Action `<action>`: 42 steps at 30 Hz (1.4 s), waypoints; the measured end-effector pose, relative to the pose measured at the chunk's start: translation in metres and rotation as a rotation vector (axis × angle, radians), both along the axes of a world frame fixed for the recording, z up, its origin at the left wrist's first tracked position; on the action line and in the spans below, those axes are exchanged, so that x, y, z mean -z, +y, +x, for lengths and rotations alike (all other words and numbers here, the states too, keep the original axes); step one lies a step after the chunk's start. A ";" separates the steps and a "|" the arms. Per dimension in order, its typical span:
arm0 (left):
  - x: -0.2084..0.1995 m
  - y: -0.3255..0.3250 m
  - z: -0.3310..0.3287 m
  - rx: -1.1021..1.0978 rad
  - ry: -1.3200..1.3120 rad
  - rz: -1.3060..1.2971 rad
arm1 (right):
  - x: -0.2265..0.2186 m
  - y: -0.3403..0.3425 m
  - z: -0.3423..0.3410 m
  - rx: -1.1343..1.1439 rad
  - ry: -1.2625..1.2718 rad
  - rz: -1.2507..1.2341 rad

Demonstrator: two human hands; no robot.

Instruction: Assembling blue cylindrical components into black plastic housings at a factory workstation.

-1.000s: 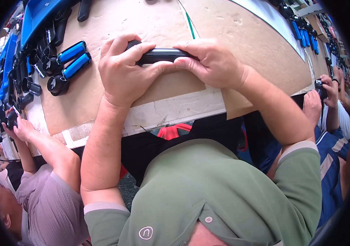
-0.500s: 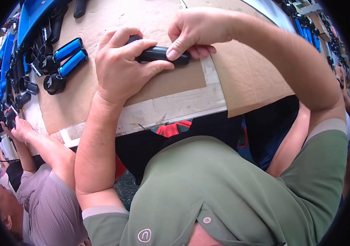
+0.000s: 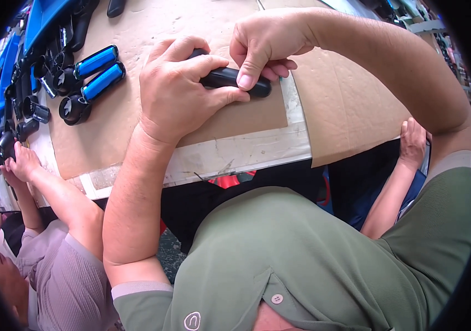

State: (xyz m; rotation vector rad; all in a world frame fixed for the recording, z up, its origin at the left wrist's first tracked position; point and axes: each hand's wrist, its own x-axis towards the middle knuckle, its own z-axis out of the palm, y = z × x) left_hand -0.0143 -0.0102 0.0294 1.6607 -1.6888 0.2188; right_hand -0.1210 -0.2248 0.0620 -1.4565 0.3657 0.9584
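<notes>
A long, rounded black plastic piece, handle-shaped (image 3: 224, 78), lies slantwise over the cardboard on the bench. My left hand (image 3: 172, 91) is closed around its left part, thumb along the near side and fingers over the far side. The thumb of my right hand (image 3: 268, 44) presses on top near the piece's right end, with the other fingers curled behind it. Whatever lies under those curled fingers is hidden.
Two blue-and-black cylinders (image 3: 96, 61) and a round black cup-like part (image 3: 74, 110) lie left of my hands, by a pile of black parts and a blue tray (image 3: 41, 34). A co-worker's hand (image 3: 24, 163) is at far left, another person's hand (image 3: 413, 144) at right.
Both hands and the black piece have shifted slightly right in the picture, along with the bench. My grip looks the same. Another person's hand now shows at the bench edge on the right.
</notes>
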 end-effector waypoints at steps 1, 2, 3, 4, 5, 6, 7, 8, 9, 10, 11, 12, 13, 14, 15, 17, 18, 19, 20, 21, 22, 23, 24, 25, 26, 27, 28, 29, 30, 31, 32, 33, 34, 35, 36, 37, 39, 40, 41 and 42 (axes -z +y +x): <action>-0.001 0.000 0.000 0.010 0.001 0.002 | -0.001 0.001 0.000 0.007 0.001 0.000; -0.002 0.001 0.000 0.008 -0.002 0.001 | -0.002 0.002 0.001 0.011 -0.001 -0.002; -0.002 0.001 0.000 0.004 -0.005 0.001 | -0.003 0.003 0.003 0.011 -0.004 -0.001; -0.003 0.001 0.000 0.002 -0.005 0.006 | -0.002 0.005 0.006 0.007 -0.008 0.000; -0.002 0.001 -0.001 -0.001 -0.003 0.014 | -0.002 0.006 0.009 0.006 -0.009 0.001; -0.002 0.001 0.000 0.001 0.001 0.018 | -0.001 0.007 0.012 0.003 -0.009 0.004; -0.002 0.001 -0.001 0.000 0.013 0.027 | 0.000 0.007 0.015 0.001 -0.010 0.006; -0.002 0.001 0.000 0.000 0.023 0.035 | 0.001 0.007 0.017 0.000 -0.013 0.006; -0.002 0.001 -0.001 0.003 0.036 0.045 | 0.002 0.007 0.018 0.004 -0.015 0.008; -0.002 0.000 -0.001 -0.002 0.047 0.049 | 0.003 0.007 0.019 0.006 -0.021 0.009; -0.002 -0.001 -0.001 0.000 0.053 0.052 | 0.004 0.007 0.020 0.007 -0.023 0.007; -0.002 -0.001 -0.001 -0.002 0.069 0.076 | 0.004 0.007 0.019 0.015 -0.027 0.007; -0.003 -0.001 -0.001 -0.005 0.083 0.097 | 0.004 0.007 0.019 0.022 -0.031 0.003; -0.004 -0.001 -0.001 -0.013 0.094 0.116 | 0.005 0.007 0.018 0.026 -0.034 -0.003; -0.005 -0.001 -0.002 -0.019 0.105 0.137 | 0.005 0.009 0.017 0.032 -0.033 -0.005; -0.007 -0.001 -0.001 -0.009 0.092 0.118 | 0.004 0.011 0.015 0.051 -0.046 -0.009; -0.007 -0.001 -0.001 -0.006 0.080 0.096 | 0.003 0.012 0.014 0.056 -0.049 -0.015; -0.007 -0.001 -0.001 0.004 0.072 0.082 | 0.002 0.013 0.014 0.065 -0.051 -0.014; -0.006 -0.001 -0.001 0.016 0.067 0.070 | 0.003 0.014 0.013 0.078 -0.049 -0.015; -0.004 -0.001 -0.002 0.018 0.061 0.067 | 0.002 0.015 0.014 0.074 -0.051 -0.025; -0.003 -0.002 -0.002 0.012 0.058 0.045 | 0.001 0.015 0.016 0.070 -0.052 -0.034; -0.001 -0.003 -0.002 0.008 0.057 0.029 | 0.001 0.016 0.017 0.061 -0.046 -0.046; 0.000 -0.003 -0.002 0.000 0.055 0.013 | 0.000 0.017 0.018 0.048 -0.042 -0.057; 0.000 -0.002 -0.002 -0.006 0.053 -0.004 | 0.000 0.019 0.019 0.037 -0.037 -0.068; 0.001 -0.003 -0.002 -0.005 0.052 -0.008 | -0.002 0.020 0.016 0.039 -0.039 -0.072; 0.001 -0.002 -0.001 -0.005 0.058 0.003 | -0.003 0.023 0.010 0.056 -0.090 -0.166; 0.002 -0.002 -0.001 -0.002 0.065 0.019 | -0.003 0.028 0.001 0.076 -0.141 -0.256; 0.001 -0.001 -0.001 0.002 0.067 0.032 | -0.004 0.033 -0.009 0.097 -0.195 -0.349; 0.001 -0.001 0.000 0.003 0.073 0.034 | -0.007 0.037 -0.017 0.125 -0.263 -0.423; 0.001 -0.001 0.000 0.009 0.055 0.029 | -0.009 0.041 -0.025 0.123 -0.263 -0.458; 0.002 0.001 -0.001 0.008 0.052 -0.011 | -0.010 0.048 -0.033 0.185 -0.310 -0.462; 0.002 0.002 -0.002 0.007 0.049 -0.050 | -0.010 0.055 -0.041 0.247 -0.358 -0.465; 0.002 0.003 -0.003 0.007 0.044 -0.092 | -0.011 0.061 -0.047 0.309 -0.409 -0.469; 0.002 0.004 -0.004 0.009 0.043 -0.131 | -0.013 0.066 -0.052 0.378 -0.438 -0.481; 0.002 0.006 -0.005 0.019 0.036 -0.132 | -0.014 0.070 -0.055 0.384 -0.461 -0.473; 0.001 0.007 -0.006 0.014 0.020 -0.165 | -0.017 0.074 -0.055 0.405 -0.443 -0.406; -0.005 0.010 -0.006 -0.005 -0.019 -0.235 | -0.023 0.082 -0.051 0.434 -0.416 -0.271; -0.010 0.011 -0.006 -0.017 -0.036 -0.272 | -0.027 0.086 -0.049 0.441 -0.394 -0.233; -0.014 0.013 -0.006 -0.021 -0.044 -0.275 | -0.031 0.091 -0.048 0.438 -0.408 -0.206; -0.018 0.014 -0.007 -0.021 -0.081 -0.292 | -0.035 0.096 -0.047 0.429 -0.409 -0.262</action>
